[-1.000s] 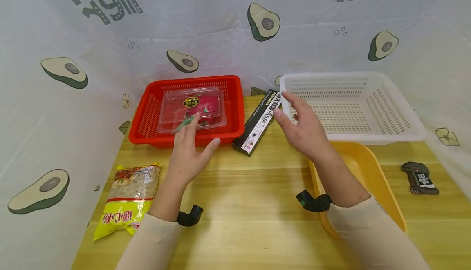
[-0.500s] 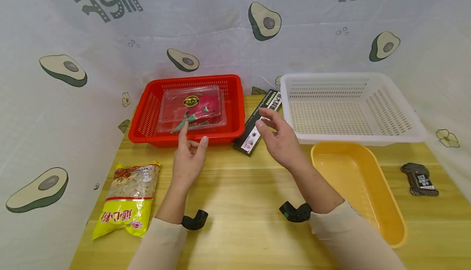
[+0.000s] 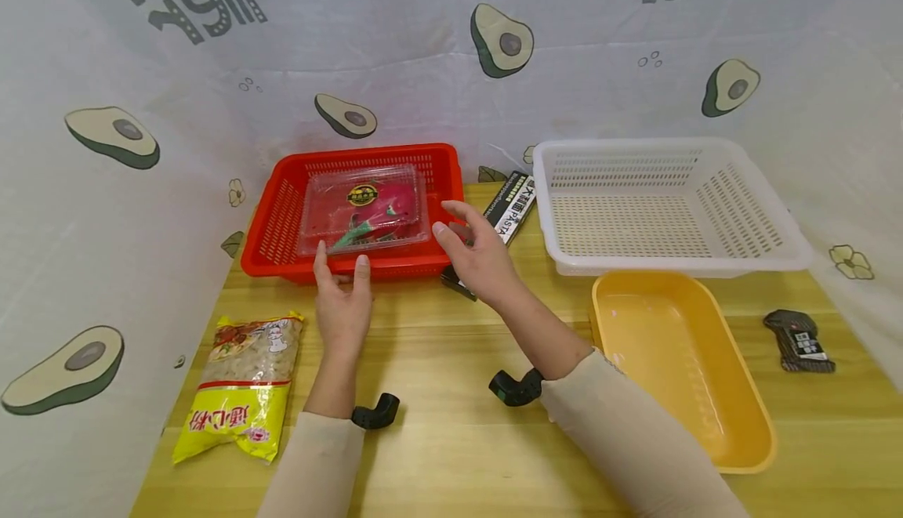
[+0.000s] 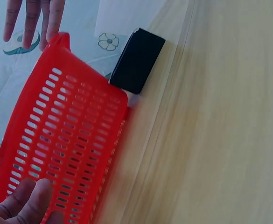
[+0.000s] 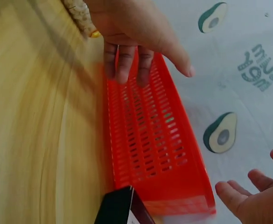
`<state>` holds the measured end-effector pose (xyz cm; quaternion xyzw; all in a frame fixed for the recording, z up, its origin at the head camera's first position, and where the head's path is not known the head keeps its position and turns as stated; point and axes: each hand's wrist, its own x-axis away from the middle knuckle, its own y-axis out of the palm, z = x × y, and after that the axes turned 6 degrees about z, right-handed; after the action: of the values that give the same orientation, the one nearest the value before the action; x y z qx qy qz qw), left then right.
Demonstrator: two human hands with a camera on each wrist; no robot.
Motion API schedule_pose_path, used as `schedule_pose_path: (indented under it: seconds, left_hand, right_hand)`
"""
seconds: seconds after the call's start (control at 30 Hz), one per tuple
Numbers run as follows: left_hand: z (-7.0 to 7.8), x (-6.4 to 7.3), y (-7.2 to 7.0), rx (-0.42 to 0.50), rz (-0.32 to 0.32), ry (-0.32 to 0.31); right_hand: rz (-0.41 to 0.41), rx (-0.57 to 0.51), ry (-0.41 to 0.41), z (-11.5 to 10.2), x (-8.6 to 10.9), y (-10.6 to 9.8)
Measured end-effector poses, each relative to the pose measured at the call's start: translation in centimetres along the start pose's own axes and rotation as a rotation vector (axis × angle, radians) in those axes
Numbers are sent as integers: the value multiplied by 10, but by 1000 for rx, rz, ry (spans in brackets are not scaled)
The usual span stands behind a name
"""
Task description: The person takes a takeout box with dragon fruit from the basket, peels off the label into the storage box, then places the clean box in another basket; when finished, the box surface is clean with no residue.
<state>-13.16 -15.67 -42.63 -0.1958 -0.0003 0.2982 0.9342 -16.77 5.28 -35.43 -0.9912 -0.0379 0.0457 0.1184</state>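
Note:
In the head view a red basket (image 3: 367, 271) stands at the back left. Inside it lies a clear plastic clamshell box (image 3: 331, 197) with a gold and black label, holding pink fruit with green tips. My left hand (image 3: 343, 310) hovers at the basket's front rim, fingers loosely bent, holding nothing; whether it touches the rim I cannot tell. At the basket's right front corner is my right hand (image 3: 483, 259), thumb and fingers spread apart with nothing between them. It partly covers a black and white pasta box (image 3: 518, 208) leaning beside the basket.
At the back right is a white basket (image 3: 635, 224), with a yellow tray (image 3: 680, 361) in front of it. A yellow bag of pasta (image 3: 243, 385) lies at the left. A small dark packet (image 3: 800, 342) sits at the far right. Printed cloth hangs behind the table.
My right hand has moved left, from beside the white basket to the red basket's right corner. The left hand has drawn back slightly toward the front rim. The baskets stay put.

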Motion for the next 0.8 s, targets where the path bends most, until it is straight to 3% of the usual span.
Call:
schedule_pose_path:
  seconds: [0.27, 0.5, 0.8]
  left_hand:
    - [-9, -17, -1, 36, 89, -39]
    - [-11, -24, 2, 35, 154, -34]
    - [-17, -26, 7, 48, 196, -44]
  right_hand:
    - [21, 24, -3, -5, -28, 20]
    - [26, 55, -54, -5, -55, 36]
    - [17, 36, 71, 6, -84, 54]
